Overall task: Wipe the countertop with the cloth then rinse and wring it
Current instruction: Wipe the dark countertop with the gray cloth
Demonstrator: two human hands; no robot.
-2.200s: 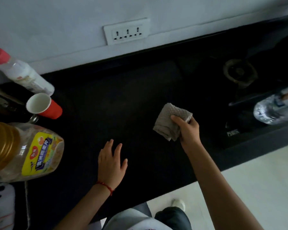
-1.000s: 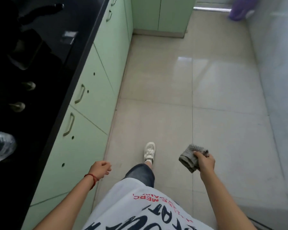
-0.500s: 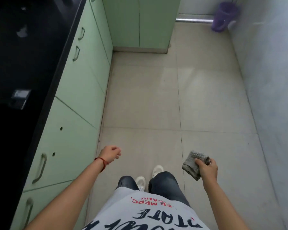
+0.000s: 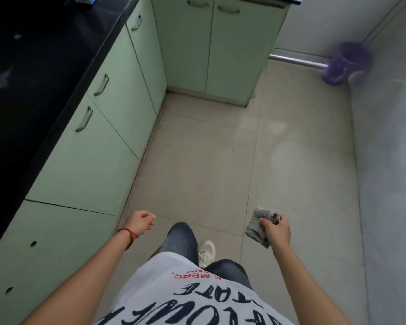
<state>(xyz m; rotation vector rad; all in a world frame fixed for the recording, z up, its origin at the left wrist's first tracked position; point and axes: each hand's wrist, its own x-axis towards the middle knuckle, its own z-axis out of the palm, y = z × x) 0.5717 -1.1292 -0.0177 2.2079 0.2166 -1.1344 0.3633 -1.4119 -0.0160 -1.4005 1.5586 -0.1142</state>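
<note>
My right hand grips the folded grey cloth at waist height over the tiled floor, away from the counter. My left hand hangs beside the cabinets with its fingers loosely curled and holds nothing; a red cord circles its wrist. The black countertop runs along the left edge of the view. No sink or tap is in view.
Green cabinet doors with handles line the left side and turn across the far end. A purple bucket and a metal pipe stand at the far right by the grey wall. Beige floor tiles stretch ahead.
I have turned away from the countertop and walked along the cabinets toward the far corner. The cloth stays in my right hand; my left hand left the counter and now hangs free.
</note>
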